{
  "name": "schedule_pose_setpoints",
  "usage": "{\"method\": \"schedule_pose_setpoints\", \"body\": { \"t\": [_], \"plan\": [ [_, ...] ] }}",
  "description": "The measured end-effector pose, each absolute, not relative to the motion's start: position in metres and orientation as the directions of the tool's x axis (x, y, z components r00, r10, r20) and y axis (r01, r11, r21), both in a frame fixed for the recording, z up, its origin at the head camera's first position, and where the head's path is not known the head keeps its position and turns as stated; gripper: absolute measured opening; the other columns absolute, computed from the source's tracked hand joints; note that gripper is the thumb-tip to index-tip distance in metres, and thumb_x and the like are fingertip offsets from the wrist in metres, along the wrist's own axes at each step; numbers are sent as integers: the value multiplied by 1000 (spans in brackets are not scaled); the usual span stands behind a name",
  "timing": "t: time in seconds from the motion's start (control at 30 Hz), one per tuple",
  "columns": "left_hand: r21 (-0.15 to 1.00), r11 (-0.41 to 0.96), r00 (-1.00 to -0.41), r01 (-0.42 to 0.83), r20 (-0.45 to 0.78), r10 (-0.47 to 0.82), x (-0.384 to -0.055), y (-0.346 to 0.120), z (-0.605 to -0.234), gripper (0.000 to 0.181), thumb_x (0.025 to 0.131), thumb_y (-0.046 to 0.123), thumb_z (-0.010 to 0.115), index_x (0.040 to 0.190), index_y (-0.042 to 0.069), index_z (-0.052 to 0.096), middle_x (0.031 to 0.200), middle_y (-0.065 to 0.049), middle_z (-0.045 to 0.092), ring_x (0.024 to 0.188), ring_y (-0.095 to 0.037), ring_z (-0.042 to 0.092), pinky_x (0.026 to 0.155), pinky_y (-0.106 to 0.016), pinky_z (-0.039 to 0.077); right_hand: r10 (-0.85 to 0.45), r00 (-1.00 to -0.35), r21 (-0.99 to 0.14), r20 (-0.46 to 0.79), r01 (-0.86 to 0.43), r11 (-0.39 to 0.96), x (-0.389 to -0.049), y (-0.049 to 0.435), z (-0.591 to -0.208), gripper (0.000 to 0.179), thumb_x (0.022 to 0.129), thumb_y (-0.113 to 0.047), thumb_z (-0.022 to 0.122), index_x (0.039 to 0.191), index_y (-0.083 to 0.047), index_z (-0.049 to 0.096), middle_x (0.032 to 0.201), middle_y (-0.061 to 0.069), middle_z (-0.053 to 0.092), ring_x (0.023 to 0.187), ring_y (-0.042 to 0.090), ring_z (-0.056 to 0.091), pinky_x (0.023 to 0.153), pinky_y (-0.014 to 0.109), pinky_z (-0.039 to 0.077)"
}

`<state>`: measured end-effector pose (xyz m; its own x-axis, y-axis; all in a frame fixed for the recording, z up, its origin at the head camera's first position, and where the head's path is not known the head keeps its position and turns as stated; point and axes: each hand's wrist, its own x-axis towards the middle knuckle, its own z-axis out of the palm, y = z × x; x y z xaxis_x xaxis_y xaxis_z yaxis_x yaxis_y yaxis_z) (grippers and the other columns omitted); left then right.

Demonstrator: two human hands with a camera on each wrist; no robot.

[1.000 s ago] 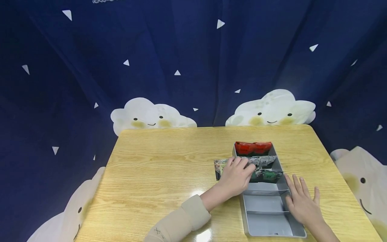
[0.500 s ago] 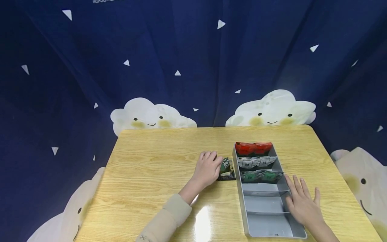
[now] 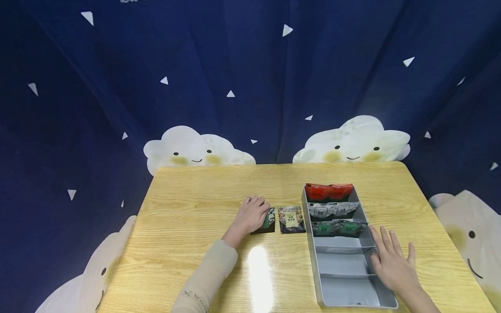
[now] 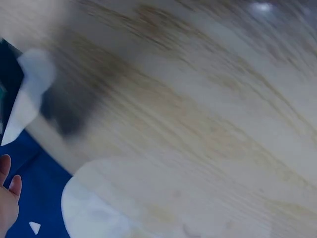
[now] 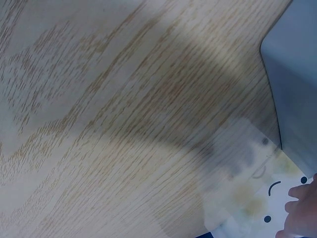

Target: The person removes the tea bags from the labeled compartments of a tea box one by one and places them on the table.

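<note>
My left hand (image 3: pixel 248 216) is over the table left of the grey divided box (image 3: pixel 309 252), its fingers curled at the top of a dark green sachet (image 3: pixel 268 222), which it holds. Part of that sachet is hidden behind the hand. In the left wrist view, the sachet (image 4: pixel 9 82) shows as a dark edge above the fingers (image 4: pixel 16 186). Flat on the wood between hand and box lies a dark sachet with a pale yellow label (image 3: pixel 291 220). My right hand (image 3: pixel 393 263) rests with spread, straight fingers against the box's right side.
Red sachets (image 3: pixel 328 192) stand in the box's far compartment. White-grey sachets (image 3: pixel 332 210) and green sachets (image 3: pixel 339 228) fill the two behind them, towards me. Bare compartments make up the near part. A blue curtain (image 3: pixel 250 87) hangs beyond the table (image 3: pixel 188 195).
My left hand has moved left from over the box, bringing the green sachet across the yellow-labelled one to its left side. The right hand has stayed at the box.
</note>
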<state>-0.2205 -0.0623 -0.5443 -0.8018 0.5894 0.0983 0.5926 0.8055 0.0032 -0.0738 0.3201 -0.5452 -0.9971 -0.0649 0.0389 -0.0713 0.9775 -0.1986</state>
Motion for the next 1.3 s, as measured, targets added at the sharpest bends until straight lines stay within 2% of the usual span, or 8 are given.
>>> {"method": "schedule_pose_setpoints", "body": {
  "t": [0.23,0.4,0.63,0.83,1.3],
  "plan": [
    [-47,822,-822,568,5,569,-229,-63,-558,23,99,29,30,108,25,50,102,3,49,94,-16,43,92,-35,33,-65,-997,-203,35,-71,977,-75,320,-545,71,91,-19,40,147,-21,-4,149,21,12,137,38,0,97,60,-20],
    [-70,855,-857,514,7,515,-231,-55,-568,20,100,30,27,105,22,45,101,2,44,96,-17,41,90,-34,32,-62,-997,-203,36,-68,977,-74,320,-546,72,91,-19,40,147,-22,-5,149,21,11,138,36,-3,97,61,-19],
    [-66,913,-914,402,30,405,-231,-42,-583,20,99,30,31,108,20,45,108,-1,42,103,-19,40,90,-36,32,-63,-997,-204,39,-70,976,-74,319,-545,71,91,-20,40,147,-22,-5,149,22,12,138,37,-1,97,62,-17],
    [-17,938,-938,345,33,346,-230,-34,-593,17,99,28,30,103,17,43,101,-2,39,100,-20,38,92,-38,30,-62,-997,-206,45,-70,976,-74,319,-544,72,91,-19,40,147,-22,-4,148,22,13,137,38,0,97,61,-18],
    [-55,951,-950,305,53,308,-226,-25,-597,16,99,31,32,101,18,40,97,-1,34,93,-20,34,86,-36,27,-60,-997,-202,45,-68,977,-74,320,-545,71,91,-20,39,147,-22,-4,149,21,12,137,39,2,97,61,-18]
  ]
}}
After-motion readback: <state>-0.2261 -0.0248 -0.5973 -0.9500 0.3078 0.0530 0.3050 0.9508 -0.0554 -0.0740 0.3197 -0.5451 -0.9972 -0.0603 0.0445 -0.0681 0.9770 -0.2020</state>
